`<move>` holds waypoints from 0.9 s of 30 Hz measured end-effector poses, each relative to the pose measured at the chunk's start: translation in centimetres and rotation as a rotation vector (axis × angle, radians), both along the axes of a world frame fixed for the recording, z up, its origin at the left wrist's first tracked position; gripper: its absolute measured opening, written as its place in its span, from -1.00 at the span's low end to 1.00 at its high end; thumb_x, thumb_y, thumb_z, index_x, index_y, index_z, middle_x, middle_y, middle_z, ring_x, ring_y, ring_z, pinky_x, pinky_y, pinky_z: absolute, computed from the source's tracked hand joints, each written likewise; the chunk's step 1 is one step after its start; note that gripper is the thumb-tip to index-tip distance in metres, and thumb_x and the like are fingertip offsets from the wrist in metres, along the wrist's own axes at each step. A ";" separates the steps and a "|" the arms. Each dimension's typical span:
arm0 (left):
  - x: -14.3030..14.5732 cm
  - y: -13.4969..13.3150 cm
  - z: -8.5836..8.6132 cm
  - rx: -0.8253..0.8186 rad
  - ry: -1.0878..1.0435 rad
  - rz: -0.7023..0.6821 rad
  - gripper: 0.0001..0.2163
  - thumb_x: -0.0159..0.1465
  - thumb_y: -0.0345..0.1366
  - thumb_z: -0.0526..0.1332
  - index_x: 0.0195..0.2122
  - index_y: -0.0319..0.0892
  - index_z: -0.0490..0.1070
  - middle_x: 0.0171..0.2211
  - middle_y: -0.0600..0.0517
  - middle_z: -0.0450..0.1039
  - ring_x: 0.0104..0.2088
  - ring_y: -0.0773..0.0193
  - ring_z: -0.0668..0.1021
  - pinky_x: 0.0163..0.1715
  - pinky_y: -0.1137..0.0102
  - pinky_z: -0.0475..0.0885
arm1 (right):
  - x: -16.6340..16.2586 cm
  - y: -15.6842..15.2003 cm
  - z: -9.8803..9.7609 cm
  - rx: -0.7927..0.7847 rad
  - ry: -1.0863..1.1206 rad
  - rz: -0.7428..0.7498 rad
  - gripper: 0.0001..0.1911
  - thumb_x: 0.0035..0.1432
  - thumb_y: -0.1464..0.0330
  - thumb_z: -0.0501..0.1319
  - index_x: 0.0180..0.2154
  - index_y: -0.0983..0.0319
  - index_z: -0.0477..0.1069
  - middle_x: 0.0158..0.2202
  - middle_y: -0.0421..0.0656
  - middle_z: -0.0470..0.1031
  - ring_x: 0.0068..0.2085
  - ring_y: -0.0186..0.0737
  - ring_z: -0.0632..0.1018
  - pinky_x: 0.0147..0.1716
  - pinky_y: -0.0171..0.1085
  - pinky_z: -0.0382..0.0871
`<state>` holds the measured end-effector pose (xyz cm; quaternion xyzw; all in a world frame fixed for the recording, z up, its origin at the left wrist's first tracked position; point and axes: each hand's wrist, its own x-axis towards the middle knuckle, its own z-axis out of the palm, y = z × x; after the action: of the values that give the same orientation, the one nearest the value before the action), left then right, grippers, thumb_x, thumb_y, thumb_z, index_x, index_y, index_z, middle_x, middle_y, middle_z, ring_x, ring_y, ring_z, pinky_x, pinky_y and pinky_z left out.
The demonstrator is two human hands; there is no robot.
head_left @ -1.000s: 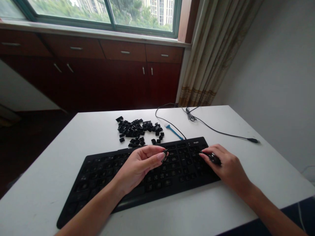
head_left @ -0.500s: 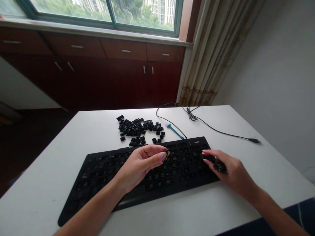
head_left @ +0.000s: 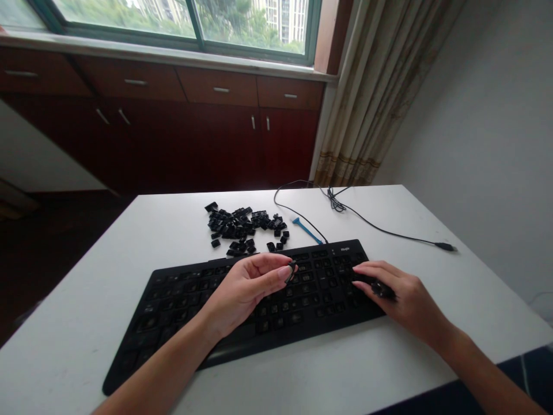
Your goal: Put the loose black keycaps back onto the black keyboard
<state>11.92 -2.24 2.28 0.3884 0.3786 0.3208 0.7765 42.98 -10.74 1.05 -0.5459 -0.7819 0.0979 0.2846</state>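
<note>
A black keyboard (head_left: 242,346) lies at a slant under both my hands, many of its positions showing bare sockets without caps. Between thumb and forefinger my left hand (head_left: 254,282) pinches a small black keycap (head_left: 292,266), held above the keyboard's middle. My right hand (head_left: 401,291) is over the number-pad end, curled around small black keycaps (head_left: 382,289) that show between thumb and fingers. Its thumb and index tips are slightly apart over the keys. The other fingers partly hide what it holds.
A heap of loose black keycaps (head_left: 231,225) lies behind the keyboard on the white table (head_left: 173,230). Near it rests a slim blue tool (head_left: 307,231). The keyboard's cable (head_left: 384,230) runs across the back right to a plug.
My right hand has shifted slightly left; its thumb and index tips have parted, with less black showing between them. My left hand stays in place with the keycap.
</note>
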 end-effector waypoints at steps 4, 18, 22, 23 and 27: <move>0.1 0.0 -0.1 -0.004 -0.006 0.003 -0.78 0.13 -0.32 0.46 -0.18 -0.16 0.60 -0.25 0.04 0.61 -0.30 0.44 0.59 -0.24 0.58 0.53 | 0.0 0.2 -0.1 0.016 -0.007 0.000 -0.73 0.29 0.39 0.24 0.02 0.11 0.45 -0.04 -0.14 0.56 -0.06 -0.19 0.60 -0.04 -0.20 0.52; 0.0 0.0 0.0 -0.004 -0.005 -0.006 -0.78 0.13 -0.32 0.46 -0.19 -0.16 0.60 -0.26 0.04 0.62 -0.30 0.43 0.60 -0.26 0.59 0.52 | 1.4 0.2 0.3 0.062 -0.034 0.001 -0.64 0.24 0.41 0.30 0.08 0.12 0.40 -0.06 -0.15 0.60 -0.14 -0.23 0.63 -0.12 -0.25 0.53; 0.0 0.0 0.0 0.002 -0.016 -0.013 -0.79 0.14 -0.33 0.45 -0.18 -0.16 0.60 -0.26 0.04 0.62 -0.30 0.43 0.60 -0.26 0.59 0.52 | 1.6 0.3 0.5 0.056 -0.032 0.034 -0.68 0.25 0.42 0.28 0.04 0.12 0.43 -0.06 -0.14 0.60 -0.10 -0.19 0.63 -0.08 -0.22 0.54; 0.0 0.0 0.0 0.004 -0.017 -0.013 -0.79 0.15 -0.33 0.45 -0.18 -0.15 0.60 -0.26 0.04 0.62 -0.30 0.43 0.60 -0.26 0.59 0.52 | 1.7 0.3 0.6 0.053 -0.033 0.041 -0.69 0.25 0.42 0.27 0.03 0.12 0.44 -0.05 -0.14 0.60 -0.09 -0.18 0.63 -0.07 -0.21 0.55; -0.1 0.0 0.1 0.000 -0.016 -0.009 -0.79 0.14 -0.33 0.45 -0.19 -0.15 0.60 -0.26 0.03 0.62 -0.29 0.41 0.60 -0.25 0.57 0.53 | 2.0 0.4 1.1 0.051 -0.031 0.064 -0.70 0.26 0.42 0.26 0.02 0.10 0.47 -0.05 -0.13 0.60 -0.08 -0.15 0.63 -0.03 -0.16 0.55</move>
<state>11.85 -2.21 2.35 0.3874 0.3708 0.3201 0.7810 44.95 -10.39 2.10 -0.5145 -0.8057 0.0786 0.2827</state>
